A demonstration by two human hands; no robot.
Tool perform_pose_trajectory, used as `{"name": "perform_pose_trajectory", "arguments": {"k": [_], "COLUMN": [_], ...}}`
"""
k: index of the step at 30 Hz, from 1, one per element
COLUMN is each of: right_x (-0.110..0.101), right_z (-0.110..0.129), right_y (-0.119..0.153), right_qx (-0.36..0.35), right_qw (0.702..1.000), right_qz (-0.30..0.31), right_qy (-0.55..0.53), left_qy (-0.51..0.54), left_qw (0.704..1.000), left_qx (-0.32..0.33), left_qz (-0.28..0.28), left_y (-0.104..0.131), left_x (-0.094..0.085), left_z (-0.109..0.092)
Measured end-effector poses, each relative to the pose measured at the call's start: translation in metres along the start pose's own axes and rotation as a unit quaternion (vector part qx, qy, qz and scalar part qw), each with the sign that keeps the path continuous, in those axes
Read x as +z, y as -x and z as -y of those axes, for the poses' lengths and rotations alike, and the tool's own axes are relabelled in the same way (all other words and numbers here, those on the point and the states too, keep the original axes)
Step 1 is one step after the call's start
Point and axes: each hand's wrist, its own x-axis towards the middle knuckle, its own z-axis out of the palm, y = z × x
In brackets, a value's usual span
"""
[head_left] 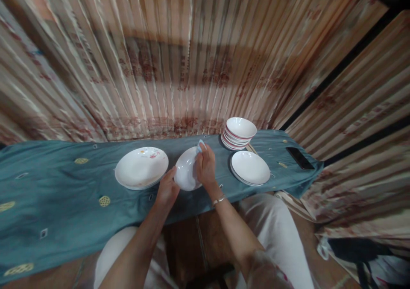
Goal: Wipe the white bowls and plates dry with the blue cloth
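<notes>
A white plate (185,171) is tilted up in front of me above the cloth-covered table. My left hand (168,188) grips its left rim, thumb on the upper face. Over the plate's right side is my right hand (206,165), closed around a small pale-blue cloth (201,145) that sticks out above the fingers. Part of the plate is hidden behind the right hand. To the left lies a larger white plate (141,168) with a flower print near its far rim, apparently stacked on another. On the right sits a short stack of white plates (250,167).
Behind those plates stands a stack of red-rimmed white bowls (241,128). A dark phone (300,158) lies near the table's right end. A green patterned tablecloth (64,195) covers the long narrow table. Pleated curtains (179,58) hang close behind it and to the right.
</notes>
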Motion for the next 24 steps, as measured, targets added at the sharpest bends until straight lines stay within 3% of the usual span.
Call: {"name": "perform_pose_trajectory", "arguments": {"k": [6, 10, 12, 16, 24], "right_x": [0.001, -0.006, -0.009, -0.009, 0.011], "right_z": [0.032, 0.025, 0.013, -0.013, -0.047], "right_y": [0.006, -0.003, -0.008, -0.010, 0.023], "right_qx": [-0.136, -0.162, -0.126, 0.010, 0.155], "right_qw": [0.982, 0.976, 0.984, 0.999, 0.975], "right_qz": [0.092, 0.118, 0.100, 0.050, -0.031], "right_qy": [0.093, 0.088, 0.071, 0.006, -0.159], "left_qy": [0.021, 0.019, 0.017, 0.014, 0.000], "left_qw": [0.999, 1.000, 1.000, 1.000, 0.998], "left_qx": [0.015, -0.001, -0.011, -0.011, -0.036], "left_qz": [-0.019, -0.022, -0.011, -0.021, -0.046], "left_y": [-0.001, 0.000, 0.002, 0.005, 0.008], "left_x": [0.004, 0.007, 0.008, 0.007, 0.003], "left_z": [-0.002, -0.004, -0.004, -0.004, -0.010]}}
